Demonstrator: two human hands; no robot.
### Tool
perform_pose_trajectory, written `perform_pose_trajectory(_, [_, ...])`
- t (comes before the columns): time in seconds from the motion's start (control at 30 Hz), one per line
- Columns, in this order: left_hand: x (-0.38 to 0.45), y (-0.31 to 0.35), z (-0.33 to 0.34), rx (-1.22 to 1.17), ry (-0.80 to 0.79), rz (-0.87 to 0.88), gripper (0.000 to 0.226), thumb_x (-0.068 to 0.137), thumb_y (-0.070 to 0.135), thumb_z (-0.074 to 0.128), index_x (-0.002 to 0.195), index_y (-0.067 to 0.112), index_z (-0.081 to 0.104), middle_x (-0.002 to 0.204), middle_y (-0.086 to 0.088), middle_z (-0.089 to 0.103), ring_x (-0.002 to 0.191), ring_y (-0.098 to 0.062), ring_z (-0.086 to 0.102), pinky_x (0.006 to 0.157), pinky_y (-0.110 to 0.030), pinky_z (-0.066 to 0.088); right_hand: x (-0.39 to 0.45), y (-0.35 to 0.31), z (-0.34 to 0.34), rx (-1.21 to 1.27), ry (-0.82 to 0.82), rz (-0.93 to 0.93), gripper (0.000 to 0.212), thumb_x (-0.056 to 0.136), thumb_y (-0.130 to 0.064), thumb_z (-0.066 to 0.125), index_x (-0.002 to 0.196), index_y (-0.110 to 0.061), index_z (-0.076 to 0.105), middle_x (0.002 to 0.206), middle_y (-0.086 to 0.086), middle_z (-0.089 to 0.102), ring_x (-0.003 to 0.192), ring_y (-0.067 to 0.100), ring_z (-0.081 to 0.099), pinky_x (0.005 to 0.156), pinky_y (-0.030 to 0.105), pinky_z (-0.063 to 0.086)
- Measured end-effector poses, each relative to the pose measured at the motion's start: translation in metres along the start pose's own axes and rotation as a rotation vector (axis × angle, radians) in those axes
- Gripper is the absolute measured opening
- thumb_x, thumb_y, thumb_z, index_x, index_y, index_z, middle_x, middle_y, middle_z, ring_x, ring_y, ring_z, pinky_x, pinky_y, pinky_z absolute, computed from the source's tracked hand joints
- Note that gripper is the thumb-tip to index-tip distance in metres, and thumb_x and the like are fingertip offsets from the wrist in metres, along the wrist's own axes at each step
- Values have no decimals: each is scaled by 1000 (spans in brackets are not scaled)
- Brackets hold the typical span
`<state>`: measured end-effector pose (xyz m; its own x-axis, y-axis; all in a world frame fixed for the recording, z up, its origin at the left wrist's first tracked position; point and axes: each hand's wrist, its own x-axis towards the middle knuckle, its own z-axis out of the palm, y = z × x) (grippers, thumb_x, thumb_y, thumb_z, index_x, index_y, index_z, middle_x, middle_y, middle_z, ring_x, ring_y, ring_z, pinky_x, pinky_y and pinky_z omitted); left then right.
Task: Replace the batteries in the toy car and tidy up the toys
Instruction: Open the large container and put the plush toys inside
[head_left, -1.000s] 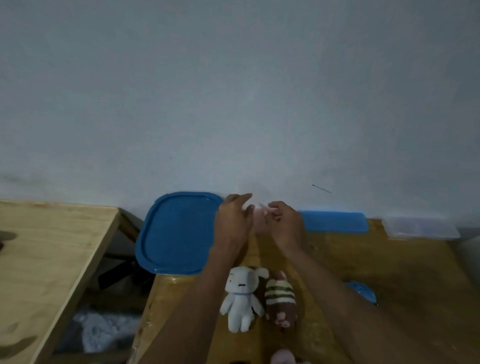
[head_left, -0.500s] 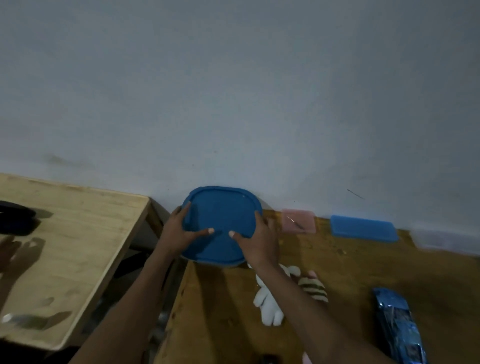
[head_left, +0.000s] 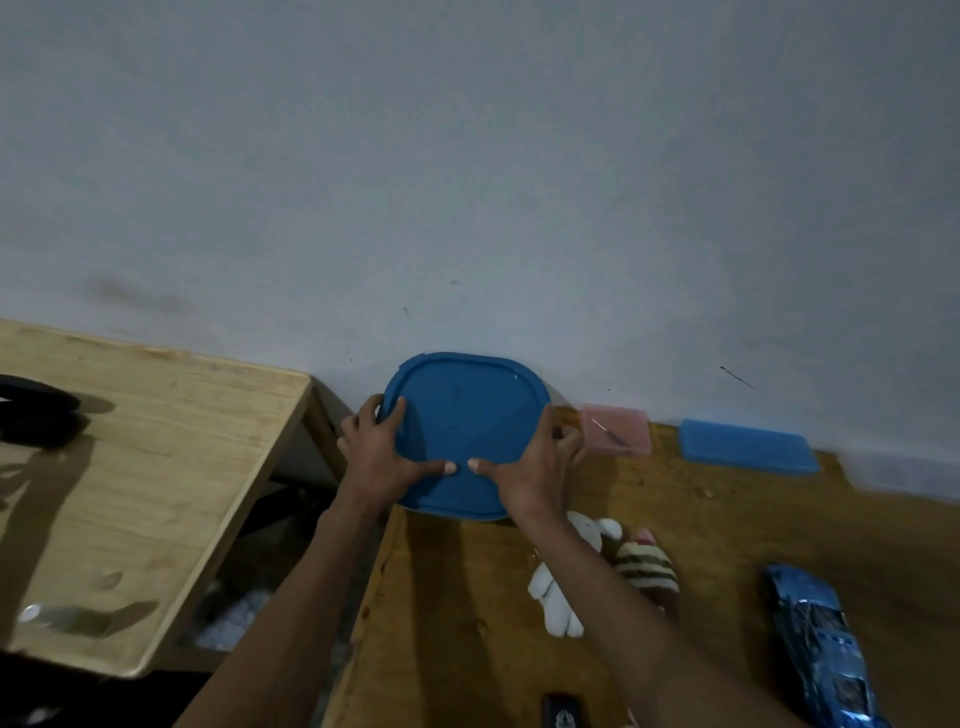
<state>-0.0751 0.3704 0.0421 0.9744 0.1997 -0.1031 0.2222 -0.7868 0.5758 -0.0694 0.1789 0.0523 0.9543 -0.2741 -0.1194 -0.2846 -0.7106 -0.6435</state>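
A large blue lid (head_left: 462, 410) covers a box at the far left corner of the brown table (head_left: 467, 597), against the wall. My left hand (head_left: 382, 460) grips its left edge and my right hand (head_left: 530, 467) its right edge, both thumbs pressed on top. A white plush toy (head_left: 558, 587) and a striped plush toy (head_left: 647, 566) lie on the table, partly hidden by my right forearm. The blue toy car (head_left: 815, 639) lies at the right.
A small pink box (head_left: 618, 428) and a flat blue box (head_left: 748, 447) sit along the wall. A small dark object (head_left: 563, 712) lies at the table's near edge. A light wooden table (head_left: 130, 467) stands to the left across a gap.
A second ago both hands were at the pink box; they moved left onto the blue lid and now hold its edges. The view has swung left and down, bringing the car in.
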Motion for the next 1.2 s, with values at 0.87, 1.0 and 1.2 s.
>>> perform_pose_trajectory(0.87, [-97, 8, -56, 16, 111, -12, 134, 41, 94, 59, 156, 29, 34, 160, -13, 21, 142, -33, 15, 116, -58, 24, -82, -4, -45, 2, -71, -220, 127, 63, -73, 77, 156, -32, 1, 127, 2, 28, 106, 20, 47, 73, 30, 52])
perform_pose_trajectory(1.0, [-156, -16, -49, 94, 152, -57, 147, 36, 106, 43, 157, 22, 34, 155, -16, 28, 138, -38, 24, 113, -56, 31, -130, 18, -41, -48, -127, -262, 126, 64, -73, 75, 157, -32, 0, 129, 4, 30, 112, 24, 46, 78, 35, 53])
perform_pose_trajectory(1.2, [-241, -59, -2, 102, 80, -166, 148, 37, 107, 44, 157, 21, 34, 154, -17, 28, 137, -37, 24, 113, -53, 33, -201, 69, -27, -92, -272, -196, 124, 69, -67, 76, 157, -29, -2, 144, 11, 24, 128, 28, 41, 97, 38, 46])
